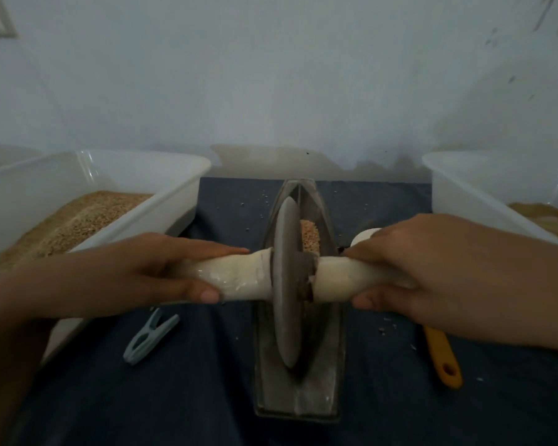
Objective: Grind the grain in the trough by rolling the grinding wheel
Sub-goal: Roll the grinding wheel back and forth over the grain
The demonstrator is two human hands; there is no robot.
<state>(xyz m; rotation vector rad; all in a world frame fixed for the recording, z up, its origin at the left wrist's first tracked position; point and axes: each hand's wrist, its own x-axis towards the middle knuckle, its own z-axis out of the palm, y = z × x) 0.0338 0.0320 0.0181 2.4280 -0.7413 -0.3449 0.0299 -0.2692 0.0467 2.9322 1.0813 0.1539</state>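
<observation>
White-wrapped handle (239, 278) with both hands' fingers (203, 249) curled round it, seemingly tight, grinding wheel (287, 278) between.

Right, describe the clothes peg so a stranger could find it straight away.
Start at the metal trough in the middle of the dark blue cloth. Look to its left, below the left hand on the wheel's handle: the clothes peg lies flat there. It is the only pale blue-grey plastic thing; the yellow handle lies opposite.

Close head view, perhaps slightly downward.
</observation>
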